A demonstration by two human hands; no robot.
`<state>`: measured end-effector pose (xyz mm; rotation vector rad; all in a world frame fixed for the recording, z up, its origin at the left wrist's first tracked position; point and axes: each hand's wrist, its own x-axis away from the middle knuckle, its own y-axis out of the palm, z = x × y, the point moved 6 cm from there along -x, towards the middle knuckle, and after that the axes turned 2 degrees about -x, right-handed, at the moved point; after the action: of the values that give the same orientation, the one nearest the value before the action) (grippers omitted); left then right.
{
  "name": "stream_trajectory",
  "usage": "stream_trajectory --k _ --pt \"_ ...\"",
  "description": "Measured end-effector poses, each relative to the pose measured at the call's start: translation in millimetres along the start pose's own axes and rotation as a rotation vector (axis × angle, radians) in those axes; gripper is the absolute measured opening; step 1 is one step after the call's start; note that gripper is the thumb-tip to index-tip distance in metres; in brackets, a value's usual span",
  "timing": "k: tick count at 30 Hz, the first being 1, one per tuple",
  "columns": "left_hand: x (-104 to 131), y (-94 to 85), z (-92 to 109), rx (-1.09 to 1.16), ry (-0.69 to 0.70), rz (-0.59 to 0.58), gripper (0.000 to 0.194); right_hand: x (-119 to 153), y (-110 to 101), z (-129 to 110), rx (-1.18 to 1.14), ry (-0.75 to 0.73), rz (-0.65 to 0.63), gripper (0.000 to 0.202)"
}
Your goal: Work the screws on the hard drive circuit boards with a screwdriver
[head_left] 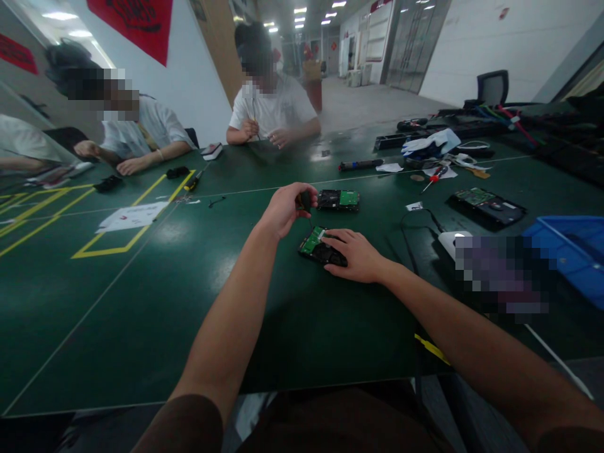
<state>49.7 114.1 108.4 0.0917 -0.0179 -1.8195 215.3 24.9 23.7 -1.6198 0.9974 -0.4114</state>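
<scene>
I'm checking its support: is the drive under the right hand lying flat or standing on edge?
Lying flat: the hard drive rests on the green table, its broad circuit-board face upward beneath the right hand.

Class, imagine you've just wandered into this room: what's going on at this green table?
Someone is working on a hard drive with bare hands. The left hand grips a dark-handled tool, probably a screwdriver, pointed down at the drive's green board; whether its tip touches is too small to tell. The right hand rests on the drive, against the table. A second drive lies just beyond, and a third off to the right.
</scene>
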Motion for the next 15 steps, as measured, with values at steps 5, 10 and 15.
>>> stream_trajectory --k 5,10,15 --pt "-0.4 -2.4 0.4 -0.018 0.029 0.014 0.019 0.0 0.4 0.6 0.0 -0.006 0.008 0.074" --pt "0.8 -1.0 -0.1 -0.004 0.031 0.001 0.019 -0.5 -0.1 -0.8 0.003 -0.002 0.001 0.074" --pt "0.7 -1.6 0.5 0.025 0.053 0.02 0.015 -0.9 -1.5 -2.6 0.012 -0.002 0.001 0.073"
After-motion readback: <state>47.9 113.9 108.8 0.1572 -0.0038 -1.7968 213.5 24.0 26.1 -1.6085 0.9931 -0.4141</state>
